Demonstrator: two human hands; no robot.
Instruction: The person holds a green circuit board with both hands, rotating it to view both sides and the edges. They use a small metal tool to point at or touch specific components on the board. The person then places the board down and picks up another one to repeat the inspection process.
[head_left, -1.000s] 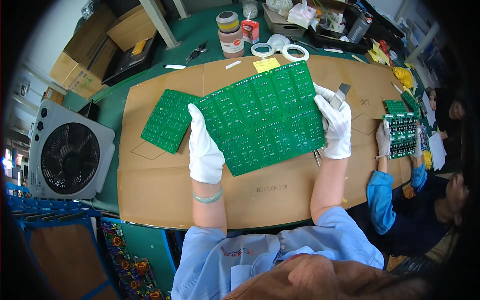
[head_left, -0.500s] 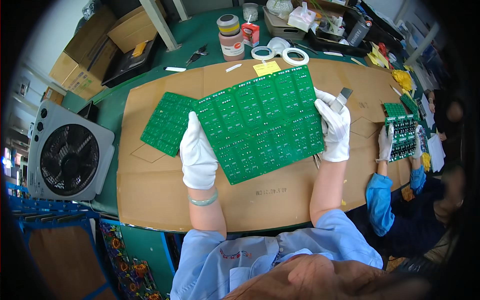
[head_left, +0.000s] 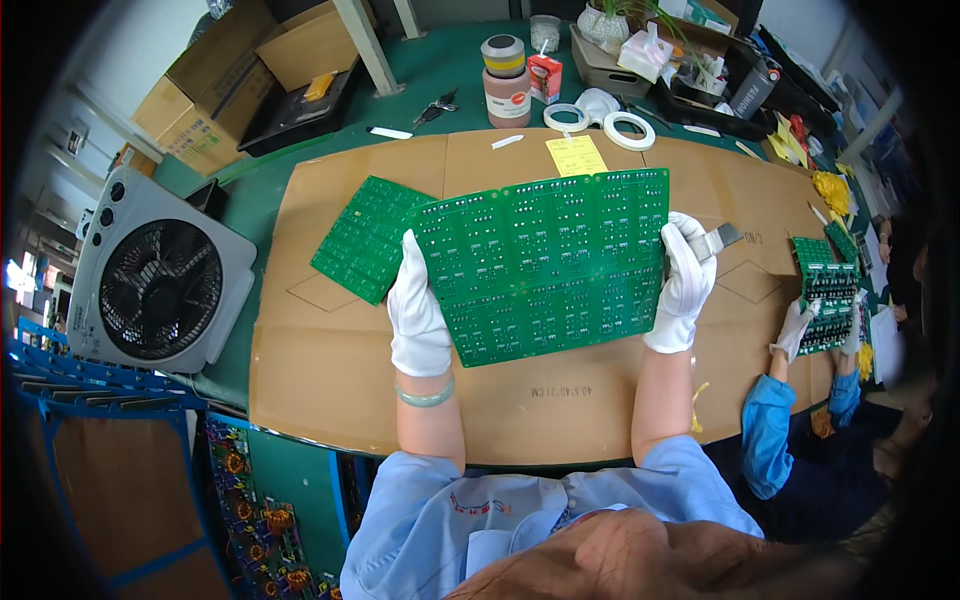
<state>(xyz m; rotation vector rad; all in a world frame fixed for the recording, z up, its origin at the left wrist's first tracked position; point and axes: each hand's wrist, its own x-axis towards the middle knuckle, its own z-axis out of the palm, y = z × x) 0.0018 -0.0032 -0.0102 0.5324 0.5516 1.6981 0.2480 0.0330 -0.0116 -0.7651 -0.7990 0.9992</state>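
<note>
A large green circuit board panel (head_left: 545, 265) is held up over the cardboard, tilted, its solder-dotted face toward me. My left hand (head_left: 418, 310), in a white glove, grips its left edge with the thumb up along the side. My right hand (head_left: 684, 285), gloved too, pinches the right edge. Between that hand's fingers also sits a flat grey metal blade tool (head_left: 722, 238), sticking out to the right. Left of the held panel, a second green circuit board (head_left: 366, 240) lies on the cardboard, its right part behind the panel.
A brown cardboard sheet (head_left: 340, 400) covers the green table. Along the back stand a pink bottle (head_left: 508, 98), white tape rings (head_left: 629, 130) and a yellow note (head_left: 576, 156). A fan (head_left: 160, 275) is at left. At right, a co-worker's gloved hands (head_left: 793, 328) hold another board (head_left: 828, 305).
The panel has turned slightly clockwise, its right end lower, and both hands have kept their grip. The whole view has shifted, so the table appears further right.
</note>
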